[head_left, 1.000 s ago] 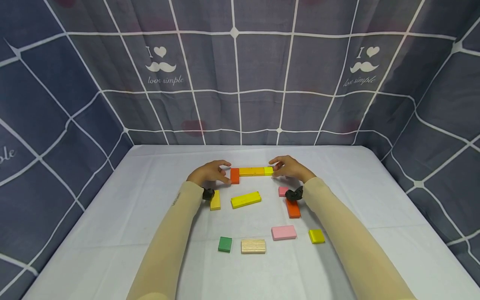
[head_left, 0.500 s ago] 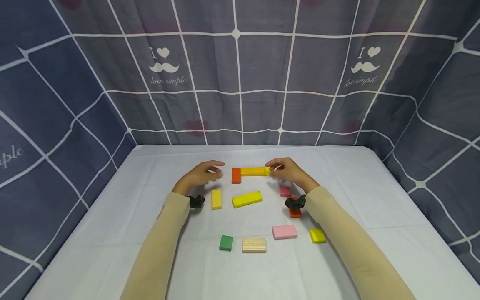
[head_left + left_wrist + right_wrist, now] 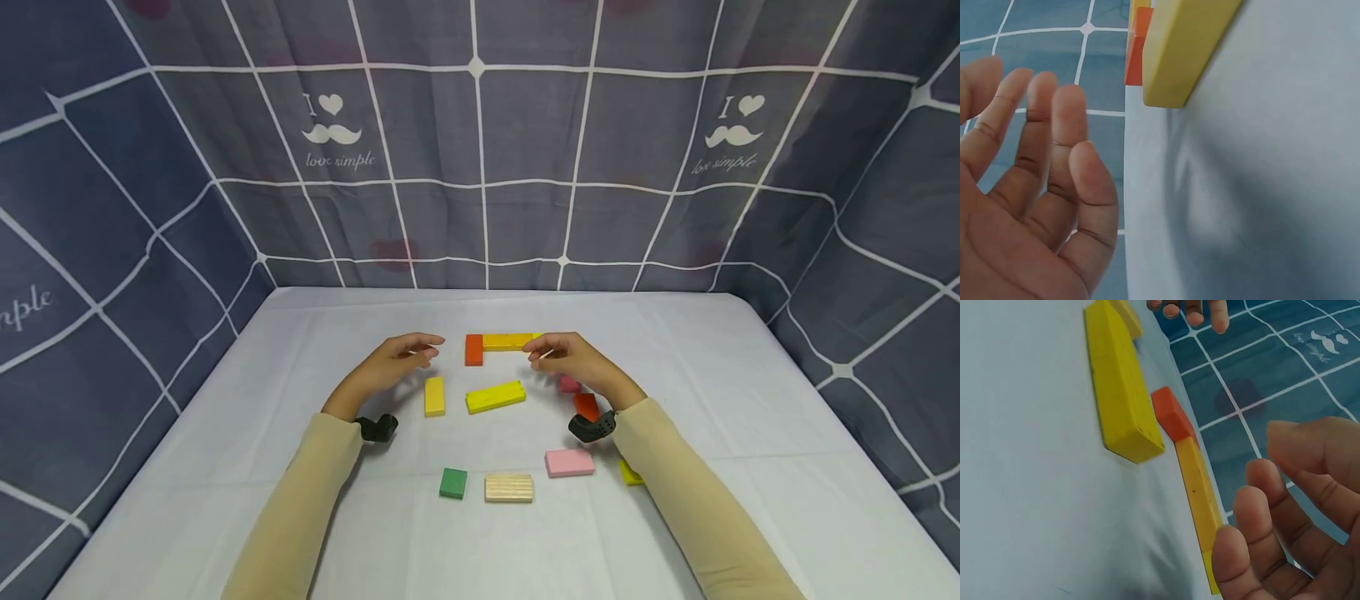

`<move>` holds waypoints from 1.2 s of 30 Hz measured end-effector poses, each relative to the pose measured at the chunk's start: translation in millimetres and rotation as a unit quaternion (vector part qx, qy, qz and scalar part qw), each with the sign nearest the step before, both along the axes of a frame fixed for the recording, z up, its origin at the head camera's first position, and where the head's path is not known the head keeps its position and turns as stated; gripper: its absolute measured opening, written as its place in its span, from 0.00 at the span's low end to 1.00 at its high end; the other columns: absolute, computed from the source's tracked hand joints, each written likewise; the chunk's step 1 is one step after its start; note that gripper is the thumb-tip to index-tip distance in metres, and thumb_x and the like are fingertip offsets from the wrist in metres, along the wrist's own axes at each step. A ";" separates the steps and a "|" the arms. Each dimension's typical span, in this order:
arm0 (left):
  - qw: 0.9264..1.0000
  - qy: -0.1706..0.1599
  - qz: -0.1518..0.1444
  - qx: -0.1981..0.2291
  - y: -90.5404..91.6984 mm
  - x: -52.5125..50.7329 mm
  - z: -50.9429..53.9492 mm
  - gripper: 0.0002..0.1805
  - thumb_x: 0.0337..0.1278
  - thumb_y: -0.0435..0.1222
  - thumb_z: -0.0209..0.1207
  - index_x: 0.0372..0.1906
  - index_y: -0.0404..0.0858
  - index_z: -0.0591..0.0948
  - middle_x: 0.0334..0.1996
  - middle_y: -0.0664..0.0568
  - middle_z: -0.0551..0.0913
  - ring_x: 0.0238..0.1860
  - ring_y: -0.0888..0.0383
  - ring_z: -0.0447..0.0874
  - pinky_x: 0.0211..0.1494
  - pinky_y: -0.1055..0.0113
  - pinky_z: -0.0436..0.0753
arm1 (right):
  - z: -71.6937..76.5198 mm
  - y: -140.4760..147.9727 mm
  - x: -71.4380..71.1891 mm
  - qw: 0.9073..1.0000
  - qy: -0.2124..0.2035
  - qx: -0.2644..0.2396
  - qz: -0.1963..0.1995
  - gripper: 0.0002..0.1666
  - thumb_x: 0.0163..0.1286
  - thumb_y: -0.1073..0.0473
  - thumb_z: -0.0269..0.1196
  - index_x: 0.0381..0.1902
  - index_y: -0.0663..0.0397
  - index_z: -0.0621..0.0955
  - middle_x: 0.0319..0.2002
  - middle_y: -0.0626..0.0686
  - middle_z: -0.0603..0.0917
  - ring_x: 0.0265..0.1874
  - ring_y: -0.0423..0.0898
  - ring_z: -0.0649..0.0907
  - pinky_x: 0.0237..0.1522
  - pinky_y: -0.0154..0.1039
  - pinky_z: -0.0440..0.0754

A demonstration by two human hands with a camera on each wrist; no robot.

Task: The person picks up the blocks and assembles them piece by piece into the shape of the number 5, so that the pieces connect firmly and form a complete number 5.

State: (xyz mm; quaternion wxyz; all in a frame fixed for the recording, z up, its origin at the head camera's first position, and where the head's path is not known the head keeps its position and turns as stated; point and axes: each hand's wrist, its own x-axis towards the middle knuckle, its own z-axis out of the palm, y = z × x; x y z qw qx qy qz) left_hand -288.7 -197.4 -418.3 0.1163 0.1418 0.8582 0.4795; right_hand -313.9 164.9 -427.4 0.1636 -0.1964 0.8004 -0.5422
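An orange-red block point(image 3: 474, 350) touches the left end of a yellow-orange block point(image 3: 507, 342) at the back of the white table. A bright yellow piece point(image 3: 1211, 572) continues that row in the right wrist view. My left hand point(image 3: 390, 364) hovers left of the row, fingers relaxed and holding nothing. Above the row's right end, my right hand point(image 3: 576, 362) has loosely bent fingers with nothing between them; it partly hides the bright yellow piece in the head view. Nearer me lie a long yellow block point(image 3: 495, 397) and a shorter yellow block point(image 3: 434, 397).
Toward the front are a green block point(image 3: 453, 483), a ribbed wooden block point(image 3: 508, 488) and a pink block point(image 3: 569, 462). A red block point(image 3: 587, 406), a small dark pink block point(image 3: 570, 384) and a yellow block point(image 3: 630, 473) lie partly under the right arm. Dark checked curtains surround the white table point(image 3: 360, 317).
My left hand has moved left and toward me, away from the orange-red block. My right hand has drawn off the bright yellow piece and shifted slightly left over it. The row looks unchanged.
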 end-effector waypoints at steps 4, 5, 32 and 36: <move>1.000 0.001 -0.010 -0.007 -2.4 7.1 0.7 0.23 0.83 0.39 0.58 0.74 0.34 0.78 0.69 0.37 0.80 0.58 0.41 0.81 0.56 0.51 0.82 | -0.3 -2.6 6.8 1.000 -0.007 0.005 0.018 0.23 0.78 0.65 0.65 0.66 0.71 0.80 0.56 0.69 0.84 0.48 0.58 0.83 0.45 0.39 0.80; 1.000 0.002 -0.011 -0.008 -2.5 8.7 0.1 0.23 0.83 0.38 0.57 0.73 0.34 0.78 0.69 0.37 0.80 0.58 0.41 0.81 0.56 0.52 0.82 | -0.5 -3.6 8.2 1.000 -0.009 0.003 0.022 0.24 0.78 0.65 0.65 0.67 0.72 0.80 0.57 0.70 0.84 0.48 0.58 0.83 0.45 0.38 0.80; 0.997 -0.034 -0.005 -0.072 -15.6 19.5 -12.3 0.36 0.54 0.35 0.81 0.67 0.31 0.80 0.56 0.40 0.83 0.52 0.48 0.82 0.60 0.55 0.82 | -11.4 -22.1 6.9 0.995 -0.023 0.080 0.052 0.21 0.64 0.73 0.71 0.57 0.71 0.86 0.40 0.52 0.83 0.41 0.46 0.78 0.44 0.34 0.77; 0.997 -0.033 -0.009 -0.073 -14.7 20.1 -14.6 0.34 0.51 0.34 0.82 0.63 0.31 0.82 0.54 0.42 0.83 0.52 0.48 0.82 0.61 0.57 0.81 | -12.1 -23.1 6.4 0.993 -0.020 0.099 0.057 0.20 0.63 0.73 0.73 0.55 0.69 0.87 0.38 0.50 0.82 0.40 0.46 0.77 0.45 0.35 0.76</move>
